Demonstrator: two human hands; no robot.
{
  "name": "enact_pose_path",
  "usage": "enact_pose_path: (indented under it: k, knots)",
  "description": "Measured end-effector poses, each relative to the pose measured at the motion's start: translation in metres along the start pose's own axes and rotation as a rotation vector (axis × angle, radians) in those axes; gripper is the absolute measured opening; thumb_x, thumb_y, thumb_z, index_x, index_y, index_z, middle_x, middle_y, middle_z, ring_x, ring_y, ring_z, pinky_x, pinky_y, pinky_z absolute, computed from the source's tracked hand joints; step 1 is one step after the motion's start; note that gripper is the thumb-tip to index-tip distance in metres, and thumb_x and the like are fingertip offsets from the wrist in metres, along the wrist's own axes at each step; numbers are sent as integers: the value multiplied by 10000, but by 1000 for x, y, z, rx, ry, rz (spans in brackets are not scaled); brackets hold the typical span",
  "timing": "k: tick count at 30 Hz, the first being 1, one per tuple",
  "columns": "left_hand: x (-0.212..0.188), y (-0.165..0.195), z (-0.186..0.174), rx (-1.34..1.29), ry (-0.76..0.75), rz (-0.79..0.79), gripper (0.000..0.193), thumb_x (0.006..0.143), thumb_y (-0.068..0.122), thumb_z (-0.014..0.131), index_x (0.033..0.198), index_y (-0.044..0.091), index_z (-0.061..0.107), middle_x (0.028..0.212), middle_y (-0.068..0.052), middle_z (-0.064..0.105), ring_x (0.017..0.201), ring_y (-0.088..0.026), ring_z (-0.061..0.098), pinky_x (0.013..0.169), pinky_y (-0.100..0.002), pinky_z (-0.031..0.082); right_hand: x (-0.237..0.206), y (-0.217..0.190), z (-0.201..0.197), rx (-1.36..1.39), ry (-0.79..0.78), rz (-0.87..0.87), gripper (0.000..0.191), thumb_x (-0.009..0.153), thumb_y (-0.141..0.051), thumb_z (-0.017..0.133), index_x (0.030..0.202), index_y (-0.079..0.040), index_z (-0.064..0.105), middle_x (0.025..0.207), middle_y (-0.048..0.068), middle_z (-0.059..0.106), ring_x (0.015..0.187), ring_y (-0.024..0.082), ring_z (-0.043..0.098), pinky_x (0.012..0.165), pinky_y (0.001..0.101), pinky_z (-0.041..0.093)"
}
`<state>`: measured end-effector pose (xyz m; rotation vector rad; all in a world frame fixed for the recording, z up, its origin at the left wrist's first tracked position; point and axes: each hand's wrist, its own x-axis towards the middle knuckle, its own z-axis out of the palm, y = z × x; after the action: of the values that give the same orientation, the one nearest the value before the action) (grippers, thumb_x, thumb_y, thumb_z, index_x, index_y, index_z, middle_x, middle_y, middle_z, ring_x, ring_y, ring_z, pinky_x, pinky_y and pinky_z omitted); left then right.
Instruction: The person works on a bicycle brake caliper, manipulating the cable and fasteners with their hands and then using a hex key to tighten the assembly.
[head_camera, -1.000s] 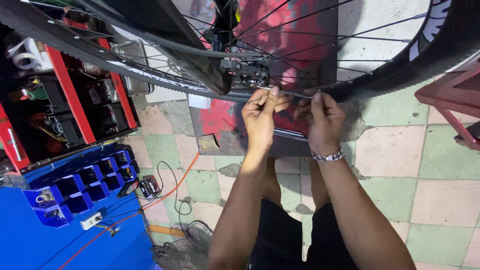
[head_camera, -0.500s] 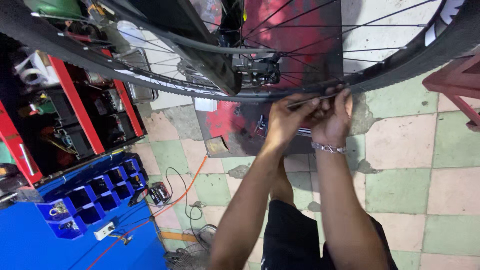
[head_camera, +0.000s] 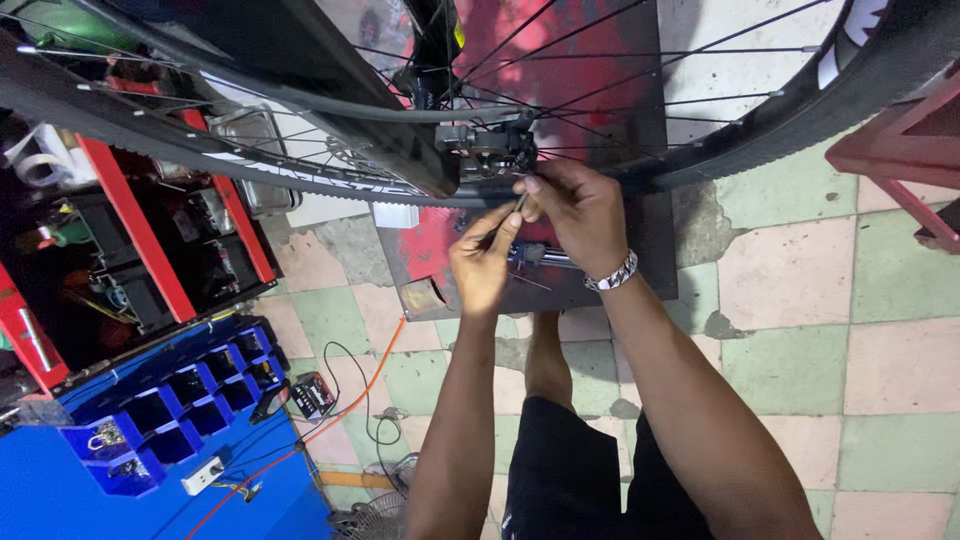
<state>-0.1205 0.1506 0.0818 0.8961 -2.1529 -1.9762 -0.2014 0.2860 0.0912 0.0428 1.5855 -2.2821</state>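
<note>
So the hands have come apart a bit since a second ago. Back then both were bunched together up against the rim (head_camera: 300, 180), knuckles nearly touching. Now the left hand (head_camera: 482, 262) has dropped lower and sits just under the tyre, pinching a thin dark tool (head_camera: 503, 222) between thumb and fingers, with the shaft pointing up toward the right hand. Looks like a hex key or a slim driver, can't tell which from here.

The right hand (head_camera: 580, 215) is higher, curled closed at the top end of that tool, right below the brake caliper (head_camera: 490, 150) that sits inside the spokes (head_camera: 620, 75). Fingertips are tight on something small there, but whether it's the tool tip or a bolt I can't make out. There's a bracelet (head_camera: 611, 272) on that wrist.

My read: they've gone from fiddling at the rim with bare fingers to getting a tool lined up on the caliper, so it looks like the adjusting part is only just starting.

Around them: the wheel hangs over a dark red board (head_camera: 560, 60) on the tiled floor (head_camera: 800, 330), a blue parts bin (head_camera: 150, 420) down left with an orange cable (head_camera: 350, 400) running past it, and a red shelf (head_camera: 140, 240) full of clutter behind.
</note>
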Motion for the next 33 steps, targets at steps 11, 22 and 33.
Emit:
enact_pose_path:
  k: [11, 22, 33]
  knots:
    - [16, 8, -2, 29, -45, 31, 235, 953, 108, 762, 1143, -31, 761, 1076, -82, 779, 986, -116, 686, 939, -259, 530, 9, 7, -5, 14, -45, -60, 183, 1026, -19, 691, 1168, 96, 678, 1002, 131, 759, 824, 124, 705, 769, 274, 601]
    - [17, 8, -4, 145, -213, 41, 273, 962, 164, 739, 1191, 16, 756, 1125, -44, 784, 1020, -82, 691, 948, -246, 543, 16, 11, -10, -26, 3, -80, 127, 989, 20, 739, 1070, 92, 672, 951, 156, 748, 824, 172, 733, 723, 295, 608]
    - [15, 7, -19, 266, -100, 59, 295, 1002, 185, 688, 1243, 21, 733, 1083, -84, 777, 950, -96, 673, 865, -261, 539, 3, 0, 7, -1, 13, -85, 129, 1002, -43, 728, 1035, 81, 732, 917, 142, 774, 824, 163, 755, 755, 276, 625]
